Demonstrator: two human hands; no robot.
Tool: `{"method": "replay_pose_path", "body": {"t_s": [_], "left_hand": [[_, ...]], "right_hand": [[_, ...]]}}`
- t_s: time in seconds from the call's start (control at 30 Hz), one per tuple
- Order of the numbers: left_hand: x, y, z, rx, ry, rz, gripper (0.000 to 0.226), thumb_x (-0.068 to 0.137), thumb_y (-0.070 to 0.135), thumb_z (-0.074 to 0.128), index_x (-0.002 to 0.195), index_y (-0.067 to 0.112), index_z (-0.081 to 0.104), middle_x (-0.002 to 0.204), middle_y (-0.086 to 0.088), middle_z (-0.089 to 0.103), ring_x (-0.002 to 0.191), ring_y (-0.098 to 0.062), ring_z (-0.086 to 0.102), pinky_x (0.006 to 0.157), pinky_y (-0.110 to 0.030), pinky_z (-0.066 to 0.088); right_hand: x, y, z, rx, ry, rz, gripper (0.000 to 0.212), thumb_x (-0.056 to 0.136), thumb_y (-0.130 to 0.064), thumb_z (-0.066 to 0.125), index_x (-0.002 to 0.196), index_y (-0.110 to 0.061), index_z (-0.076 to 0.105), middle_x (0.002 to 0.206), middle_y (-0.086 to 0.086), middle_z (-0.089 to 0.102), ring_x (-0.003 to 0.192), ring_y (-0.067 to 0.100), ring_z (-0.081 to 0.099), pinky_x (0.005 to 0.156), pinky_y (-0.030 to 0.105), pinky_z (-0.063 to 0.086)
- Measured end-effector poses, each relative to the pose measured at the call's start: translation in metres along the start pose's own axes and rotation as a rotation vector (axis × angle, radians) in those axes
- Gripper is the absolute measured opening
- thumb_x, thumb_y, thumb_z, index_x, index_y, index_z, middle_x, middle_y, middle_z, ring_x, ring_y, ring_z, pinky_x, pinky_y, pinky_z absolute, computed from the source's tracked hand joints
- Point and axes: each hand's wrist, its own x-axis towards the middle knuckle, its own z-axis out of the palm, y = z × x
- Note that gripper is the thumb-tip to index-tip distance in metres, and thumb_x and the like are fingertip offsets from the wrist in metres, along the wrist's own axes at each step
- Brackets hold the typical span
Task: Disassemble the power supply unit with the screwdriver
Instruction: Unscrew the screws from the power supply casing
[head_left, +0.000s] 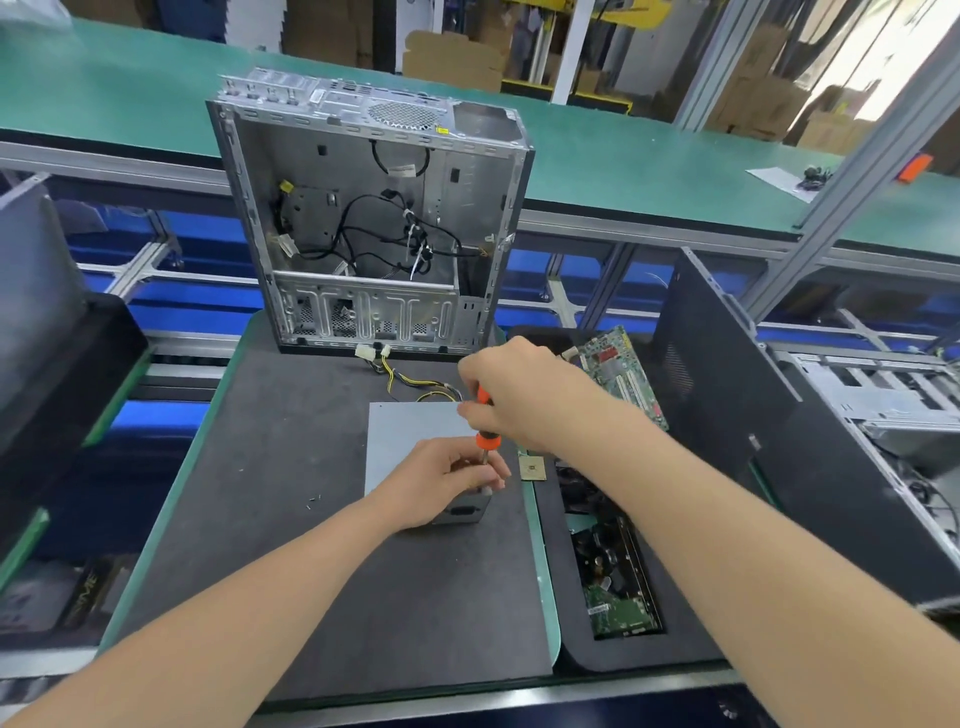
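My right fingers (470, 371) curl round the orange screwdriver (488, 440), upright on the power supply unit (410, 441) lying on the tabletop (291, 467); my left fingers (491, 468) pinch its shaft

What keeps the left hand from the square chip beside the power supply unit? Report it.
Likely yes, nothing blocks it: the square chip lies uncovered just right of the left hand. That hand's fingers pinch the screwdriver shaft on the power supply unit, though, so it must let go first.
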Motion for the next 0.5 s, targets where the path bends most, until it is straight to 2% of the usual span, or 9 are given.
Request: {"method": "replay_pose_path", "body": {"t_s": [0.07, 0.2, 0.37, 0.43, 0.47, 0.5], "left_hand": [[0.0, 0.002, -0.002, -0.014, -0.011, 0.002, 0.017, 0.091, 0.038, 0.063, 0.099, 0.032, 0.078, 0.098, -0.001, 0.079, 0.094, -0.024, 0.074, 0.099, -0.048, 0.058], [0.0, 0.009, -0.005, -0.007, -0.027, 0.016, 0.021, 0.098, 0.019, 0.062, 0.102, 0.033, 0.077, 0.099, -0.001, 0.079, 0.094, -0.023, 0.072, 0.098, -0.045, 0.059], [-0.002, 0.013, -0.001, 0.06, -0.015, 0.027, 0.024, 0.102, 0.008, 0.059, 0.096, 0.023, 0.077, 0.092, -0.003, 0.077, 0.096, -0.027, 0.071, 0.097, -0.046, 0.058], [-0.001, 0.015, 0.002, 0.044, 0.01, 0.009, 0.024, 0.101, 0.003, 0.058, 0.091, 0.016, 0.076, 0.088, -0.007, 0.076, 0.093, -0.027, 0.072, 0.097, -0.049, 0.058], [0.0, 0.016, 0.004, 0.04, 0.02, 0.003, 0.024, 0.101, 0.002, 0.057, 0.09, 0.013, 0.075, 0.087, -0.009, 0.075, 0.09, -0.026, 0.072, 0.096, -0.05, 0.059], [0.001, 0.016, 0.005, 0.041, 0.028, -0.002, 0.023, 0.101, 0.0, 0.056, 0.09, 0.01, 0.074, 0.087, -0.01, 0.074, 0.087, -0.023, 0.072, 0.095, -0.05, 0.059]], "right_hand": [[-0.002, 0.008, -0.012, 0.02, -0.117, -0.131, 0.017, 0.092, -0.032, 0.068, 0.095, -0.018, 0.058, 0.085, -0.004, 0.057, 0.087, 0.024, 0.059, 0.07, 0.04, 0.054], [0.002, 0.017, -0.024, -0.026, -0.253, -0.355, 0.015, 0.087, -0.02, 0.074, 0.096, -0.025, 0.062, 0.098, -0.008, 0.053, 0.093, 0.012, 0.05, 0.078, 0.032, 0.047], [0.004, 0.023, -0.026, -0.065, -0.294, -0.442, 0.022, 0.079, -0.005, 0.072, 0.086, -0.027, 0.069, 0.095, -0.009, 0.048, 0.087, 0.009, 0.048, 0.075, 0.035, 0.049], [0.0, 0.026, -0.025, -0.047, -0.27, -0.401, 0.017, 0.082, -0.014, 0.071, 0.09, -0.028, 0.066, 0.096, -0.01, 0.051, 0.089, 0.009, 0.048, 0.076, 0.037, 0.05], [-0.003, 0.026, -0.022, -0.039, -0.218, -0.357, 0.012, 0.084, -0.025, 0.07, 0.094, -0.028, 0.062, 0.097, -0.009, 0.053, 0.09, 0.01, 0.05, 0.074, 0.037, 0.05], [-0.005, 0.025, -0.018, -0.046, -0.127, -0.283, 0.018, 0.087, -0.04, 0.068, 0.095, -0.027, 0.059, 0.095, -0.008, 0.054, 0.09, 0.014, 0.052, 0.071, 0.038, 0.049]]}}
